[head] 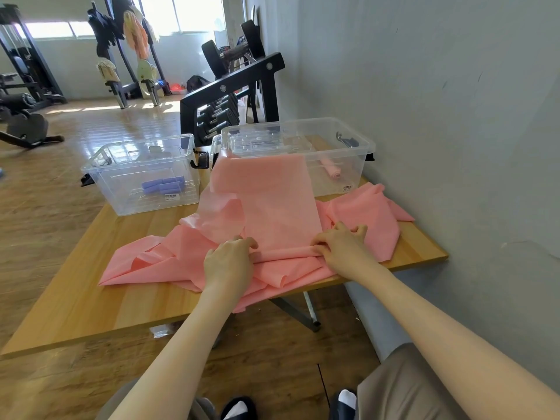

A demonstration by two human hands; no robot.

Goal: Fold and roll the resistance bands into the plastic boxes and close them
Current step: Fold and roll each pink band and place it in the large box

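A long pink resistance band (278, 204) lies folded flat along the wooden table (91, 298), its far end draped over the rim of the right clear plastic box (357, 147). Its near end is rolled into a thin tube (285, 253). My left hand (228, 263) pinches the tube's left end and my right hand (342, 245) pinches its right end. More loose pink band (363, 213) lies crumpled under and beside it. The right box holds a rolled pink band (331, 171). The left clear box (100, 174) holds purple rolled bands (163, 184).
Both boxes stand open at the table's far side, with black latches on their ends. A grey wall runs close along the right. A black dumbbell rack (230, 95) stands behind the boxes. Gym machines stand across the wooden floor at left.
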